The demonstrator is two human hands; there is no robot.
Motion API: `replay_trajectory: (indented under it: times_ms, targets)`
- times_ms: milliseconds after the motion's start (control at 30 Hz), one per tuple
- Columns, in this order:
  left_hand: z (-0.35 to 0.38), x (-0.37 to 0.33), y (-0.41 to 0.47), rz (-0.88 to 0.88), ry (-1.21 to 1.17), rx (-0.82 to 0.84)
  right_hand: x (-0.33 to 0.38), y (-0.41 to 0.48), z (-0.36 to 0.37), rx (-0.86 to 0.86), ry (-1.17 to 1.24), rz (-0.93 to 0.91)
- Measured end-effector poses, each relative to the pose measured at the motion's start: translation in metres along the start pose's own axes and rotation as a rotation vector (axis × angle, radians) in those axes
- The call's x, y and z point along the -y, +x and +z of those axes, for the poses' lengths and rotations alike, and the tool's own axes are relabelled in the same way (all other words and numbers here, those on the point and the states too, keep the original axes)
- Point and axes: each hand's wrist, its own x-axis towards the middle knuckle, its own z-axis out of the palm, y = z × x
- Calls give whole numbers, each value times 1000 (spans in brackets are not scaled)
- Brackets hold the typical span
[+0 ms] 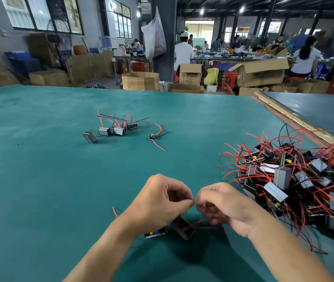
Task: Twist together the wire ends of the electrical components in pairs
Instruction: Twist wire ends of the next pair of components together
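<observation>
Both hands work low at the near middle of the green table [60, 180]. The left hand [162, 202] and right hand [221, 204] meet fingertip to fingertip, each pinching the wire ends [194, 202] between thumb and curled fingers.

Two components [183, 227] lie on the table directly beneath the hands, their red leads running up into the grip. One loose red lead [114, 211] shows just beside the left wrist.

From the hands, a heap of components [296, 180] with tangled red and black wires sits at 3 o'clock, near the right hand. Open table spreads from 9 to 12 o'clock.

A cluster of components [113, 129] lies at 11 o'clock, well apart, and a single small part [151, 136] lies at 12 o'clock.

A wooden strip [296, 119] marks the table's right edge at 2 o'clock. Cardboard boxes [140, 80] stand beyond the far edge. Red print on the hanging white bag [154, 35] is too blurred to read.
</observation>
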Motion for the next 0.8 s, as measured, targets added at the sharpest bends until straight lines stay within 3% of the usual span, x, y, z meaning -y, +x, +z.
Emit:
replay_trajectory:
  times_ms: [100,333,667,800]
  targets:
    - [3,2,1,50,117,-29,-1,1,-3,23,9,35]
    - [0,5,6,-188,-79,-70,-10,9,0,-252,-362,-396]
    - [-7,2,7,-348,-306,-13,-12,6,-2,-331,-652,-763]
    - [-9,0,7,-419,-389,29,-11,5,-2,-322,-705,-830]
